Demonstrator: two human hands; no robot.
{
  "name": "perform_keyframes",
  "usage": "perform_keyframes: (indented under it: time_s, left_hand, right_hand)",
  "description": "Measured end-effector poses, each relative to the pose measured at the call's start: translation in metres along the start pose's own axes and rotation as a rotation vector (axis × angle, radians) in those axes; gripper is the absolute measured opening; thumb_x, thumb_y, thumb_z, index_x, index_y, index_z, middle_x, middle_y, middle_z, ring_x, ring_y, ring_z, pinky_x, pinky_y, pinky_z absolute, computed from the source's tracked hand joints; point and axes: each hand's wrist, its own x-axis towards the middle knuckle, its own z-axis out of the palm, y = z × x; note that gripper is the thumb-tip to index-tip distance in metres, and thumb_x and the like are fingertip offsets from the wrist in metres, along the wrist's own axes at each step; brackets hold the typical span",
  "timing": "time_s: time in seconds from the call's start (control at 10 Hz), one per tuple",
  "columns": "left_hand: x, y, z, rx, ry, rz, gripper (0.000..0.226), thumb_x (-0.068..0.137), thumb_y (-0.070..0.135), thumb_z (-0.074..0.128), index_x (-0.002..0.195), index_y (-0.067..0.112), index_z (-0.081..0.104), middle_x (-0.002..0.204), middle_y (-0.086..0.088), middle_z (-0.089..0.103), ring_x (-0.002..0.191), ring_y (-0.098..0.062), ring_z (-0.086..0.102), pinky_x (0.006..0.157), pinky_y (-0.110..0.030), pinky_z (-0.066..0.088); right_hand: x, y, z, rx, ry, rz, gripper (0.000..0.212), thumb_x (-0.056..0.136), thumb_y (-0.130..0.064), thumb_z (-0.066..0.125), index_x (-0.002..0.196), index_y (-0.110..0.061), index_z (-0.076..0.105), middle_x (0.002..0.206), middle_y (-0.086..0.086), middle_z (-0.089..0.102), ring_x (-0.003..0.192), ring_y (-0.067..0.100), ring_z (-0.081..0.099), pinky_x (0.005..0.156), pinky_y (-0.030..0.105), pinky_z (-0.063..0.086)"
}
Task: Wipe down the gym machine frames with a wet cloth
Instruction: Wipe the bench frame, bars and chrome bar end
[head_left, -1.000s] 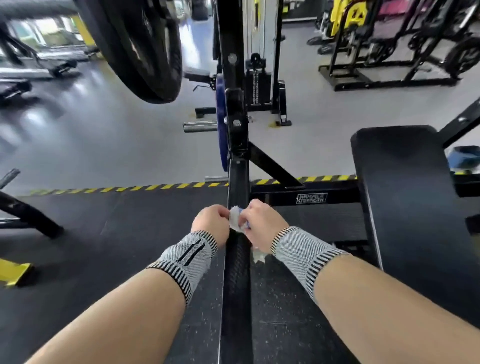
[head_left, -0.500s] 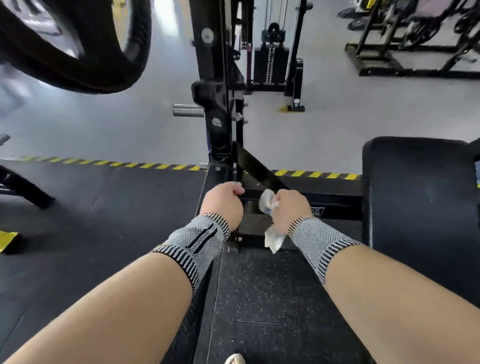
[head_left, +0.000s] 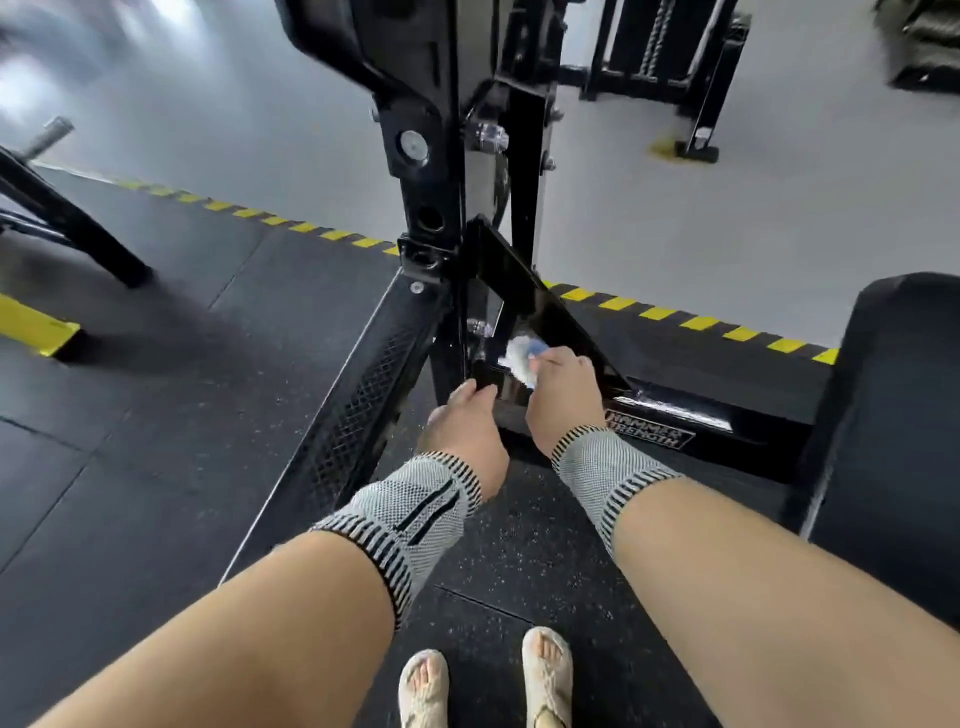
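A black gym machine frame rises in front of me, with a diagonal brace running down to a low base bar that bears a white label. My right hand grips a white and blue wet cloth and holds it against the foot of the brace, where the metal looks glossy. My left hand sits just to its left with the fingers curled over the edge of the base near the upright. Both wrists wear grey knitted bands.
A black padded bench stands at the right. A textured footplate slopes down to the left of the upright. Yellow-and-black hazard tape edges the rubber mat. Another machine's leg stands at the far left. My sandalled feet are below.
I have leaned in and down, so the frame's base looks much nearer. My right hand has carried the cloth forward onto the foot of the brace; my left hand has moved lower on the base.
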Motion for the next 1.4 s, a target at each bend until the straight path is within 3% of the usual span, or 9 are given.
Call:
perform_keyframes:
  time_s: [0.2, 0.3, 0.4, 0.5, 0.6, 0.8, 1.0, 1.3, 1.4]
  left_hand:
    - [0.035, -0.002, 0.039, -0.009, -0.053, 0.006, 0.077, 0.087, -0.001, 0.046, 0.152, 0.028, 0.02, 0.16, 0.01, 0.008, 0.141, -0.019, 0.032, 0.106, -0.039, 0.043]
    - [0.039, 0.007, 0.047, 0.052, -0.021, 0.042, 0.066, 0.091, 0.004, 0.044, 0.151, 0.022, 0.025, 0.159, -0.003, 0.014, 0.139, -0.03, 0.034, 0.108, -0.042, 0.038]
    - [0.037, 0.016, 0.045, 0.052, -0.026, 0.031, 0.063, 0.092, 0.005, 0.043, 0.151, 0.02, 0.027, 0.159, -0.007, 0.016, 0.138, -0.032, 0.035, 0.109, -0.042, 0.036]
    - [0.04, 0.015, 0.045, 0.022, -0.039, 0.039, 0.066, 0.091, 0.001, 0.043, 0.151, 0.021, 0.025, 0.16, 0.0, 0.012, 0.141, -0.025, 0.031, 0.108, -0.039, 0.039]
    - [0.042, 0.012, 0.044, -0.061, -0.058, -0.031, 0.074, 0.088, -0.004, 0.045, 0.151, 0.028, 0.022, 0.16, 0.01, 0.008, 0.137, -0.018, 0.038, 0.102, -0.038, 0.046]
    - [0.04, 0.004, 0.048, -0.089, -0.054, -0.077, 0.073, 0.089, -0.004, 0.044, 0.151, 0.03, 0.024, 0.16, 0.014, 0.01, 0.13, -0.019, 0.046, 0.099, -0.039, 0.049]
    - [0.039, 0.007, 0.046, -0.086, -0.072, -0.052, 0.08, 0.086, -0.008, 0.044, 0.152, 0.03, 0.021, 0.16, 0.015, 0.009, 0.124, -0.021, 0.051, 0.093, -0.041, 0.052]
    - [0.046, -0.005, 0.037, -0.076, -0.032, -0.079, 0.08, 0.085, -0.009, 0.044, 0.152, 0.03, 0.021, 0.16, 0.015, 0.009, 0.13, -0.02, 0.046, 0.095, -0.038, 0.051]
    - [0.048, -0.011, 0.033, -0.106, -0.036, -0.112, 0.082, 0.085, -0.01, 0.044, 0.152, 0.031, 0.019, 0.16, 0.016, 0.006, 0.126, -0.019, 0.049, 0.091, -0.037, 0.053]
  right_hand:
    - [0.012, 0.036, 0.028, -0.089, -0.047, -0.036, 0.029, 0.091, -0.008, 0.048, 0.119, -0.005, 0.056, 0.128, 0.008, 0.044, 0.115, 0.029, 0.04, 0.097, 0.033, 0.035]
    - [-0.004, 0.059, 0.02, -0.123, -0.042, -0.045, 0.027, 0.092, -0.006, 0.045, 0.117, -0.005, 0.056, 0.126, 0.009, 0.043, 0.113, 0.029, 0.039, 0.096, 0.033, 0.039]
    - [-0.012, 0.079, 0.021, -0.177, -0.082, 0.088, 0.025, 0.092, -0.013, 0.048, 0.115, -0.01, 0.057, 0.117, 0.009, 0.045, 0.11, 0.028, 0.041, 0.087, 0.03, 0.036]
    - [-0.012, 0.09, 0.018, -0.238, -0.094, 0.2, 0.023, 0.092, -0.023, 0.049, 0.109, -0.012, 0.059, 0.105, 0.008, 0.051, 0.103, 0.024, 0.045, 0.08, 0.029, 0.032]
    - [-0.004, 0.077, 0.022, -0.162, -0.082, 0.107, 0.03, 0.087, -0.012, 0.045, 0.116, -0.014, 0.054, 0.104, 0.009, 0.052, 0.1, 0.026, 0.046, 0.08, 0.03, 0.034]
    - [0.0, 0.069, 0.029, -0.098, -0.085, 0.029, 0.028, 0.092, -0.022, 0.052, 0.118, -0.013, 0.055, 0.118, 0.001, 0.052, 0.112, 0.021, 0.043, 0.094, 0.027, 0.035]
    - [-0.015, 0.097, 0.017, -0.058, -0.098, 0.425, 0.033, 0.088, -0.02, 0.059, 0.118, -0.007, 0.057, 0.122, 0.012, 0.044, 0.112, 0.028, 0.044, 0.09, 0.031, 0.04]
    - [0.014, 0.036, 0.027, 0.037, -0.105, 0.137, 0.03, 0.09, -0.015, 0.055, 0.119, -0.008, 0.057, 0.129, 0.016, 0.045, 0.118, 0.032, 0.045, 0.095, 0.037, 0.04]
    - [0.003, 0.065, 0.029, 0.039, -0.104, 0.221, 0.026, 0.089, -0.011, 0.05, 0.113, -0.01, 0.06, 0.124, 0.014, 0.05, 0.113, 0.03, 0.048, 0.089, 0.033, 0.039]
